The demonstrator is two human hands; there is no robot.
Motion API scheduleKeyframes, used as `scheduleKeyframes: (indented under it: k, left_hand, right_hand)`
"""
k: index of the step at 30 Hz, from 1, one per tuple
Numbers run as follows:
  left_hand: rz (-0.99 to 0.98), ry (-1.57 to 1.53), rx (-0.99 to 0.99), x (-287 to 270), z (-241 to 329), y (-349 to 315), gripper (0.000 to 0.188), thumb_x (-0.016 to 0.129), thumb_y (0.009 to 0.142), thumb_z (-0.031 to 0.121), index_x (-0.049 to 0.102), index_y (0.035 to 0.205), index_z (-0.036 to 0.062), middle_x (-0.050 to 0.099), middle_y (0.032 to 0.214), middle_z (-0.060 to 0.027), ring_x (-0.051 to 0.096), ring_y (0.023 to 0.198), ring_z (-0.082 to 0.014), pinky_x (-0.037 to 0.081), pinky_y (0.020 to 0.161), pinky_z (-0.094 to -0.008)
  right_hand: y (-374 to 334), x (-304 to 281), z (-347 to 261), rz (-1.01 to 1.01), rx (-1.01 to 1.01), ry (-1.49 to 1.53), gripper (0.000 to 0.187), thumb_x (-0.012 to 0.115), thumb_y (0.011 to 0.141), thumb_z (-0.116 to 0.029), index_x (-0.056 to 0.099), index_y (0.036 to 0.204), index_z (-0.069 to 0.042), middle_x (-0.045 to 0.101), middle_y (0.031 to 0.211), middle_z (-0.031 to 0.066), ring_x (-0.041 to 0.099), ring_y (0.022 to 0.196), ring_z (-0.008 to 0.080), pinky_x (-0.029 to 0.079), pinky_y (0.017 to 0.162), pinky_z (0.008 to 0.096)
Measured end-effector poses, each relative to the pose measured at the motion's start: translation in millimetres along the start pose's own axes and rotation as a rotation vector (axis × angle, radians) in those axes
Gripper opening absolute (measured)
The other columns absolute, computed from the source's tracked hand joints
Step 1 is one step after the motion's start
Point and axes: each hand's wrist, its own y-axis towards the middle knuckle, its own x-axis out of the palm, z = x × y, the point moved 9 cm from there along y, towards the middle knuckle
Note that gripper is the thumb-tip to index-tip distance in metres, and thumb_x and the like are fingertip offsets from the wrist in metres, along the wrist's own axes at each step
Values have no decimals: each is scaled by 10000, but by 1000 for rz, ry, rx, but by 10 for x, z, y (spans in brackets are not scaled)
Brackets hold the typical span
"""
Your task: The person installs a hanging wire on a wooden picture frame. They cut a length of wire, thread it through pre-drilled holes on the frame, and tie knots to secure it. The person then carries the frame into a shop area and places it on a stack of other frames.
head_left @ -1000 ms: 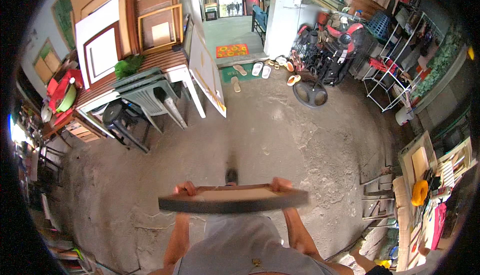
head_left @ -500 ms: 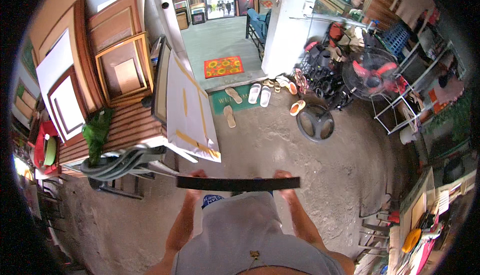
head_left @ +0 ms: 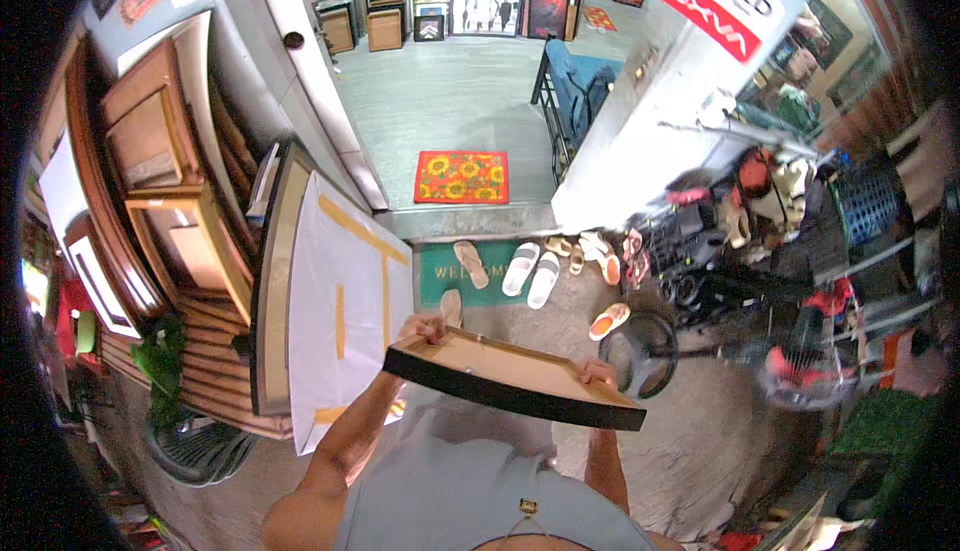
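A black-edged picture frame (head_left: 510, 362) is held in front of my body, its brown backing facing up and away from me. Around its left end, my left hand (head_left: 421, 328) is closed with the fingers over the far edge. My right hand (head_left: 598, 372) grips the right end the same way. The frame slopes, its right end lower in the view than the left. Just left of my left hand leans a large framed panel with a white sheet and yellow tape strips (head_left: 345, 301).
A doorway step (head_left: 470, 221) lies ahead, a sunflower mat (head_left: 462, 178) beyond it. Slippers (head_left: 521, 269) rest on and around a green doormat (head_left: 500, 286). A black steering wheel (head_left: 640, 354) lies right, near a cluttered rack. Frames (head_left: 190, 241) lean at left.
The picture frame has come up and tilted, so its brown backing now shows. Doorway, slippers and leaning panel appear closer; the view has swung slightly.
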Motion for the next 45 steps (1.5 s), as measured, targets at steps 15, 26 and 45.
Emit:
scheduleKeyframes:
  k: [15,26,45]
  left_hand:
    - [40,-374,441,-1835,2368,3508,269,544,743,218,504,590,1,484,633,-92,446,597,-171,374,598,-294]
    - [217,-393,383,-2373,5081,5108,842,200,817,728,588,922,-12,595,916,-122,560,825,-221,431,767,-324]
    - [306,1295,190,-3646,7420,8651,274,701,585,202,565,787,77,604,738,-95,588,711,-322,440,594,-423]
  right_hand:
    - [5775,737,544,-237,20,289,301,490,805,-185,425,575,-1,415,591,68,385,581,155,316,539,291]
    - [8455,1188,176,-200,-253,588,198,568,841,-241,538,804,-49,501,686,50,414,651,167,339,574,279]
    - [13708,2834,1902,-349,264,246,196,502,654,-107,479,491,-1,453,517,66,407,532,146,309,522,256]
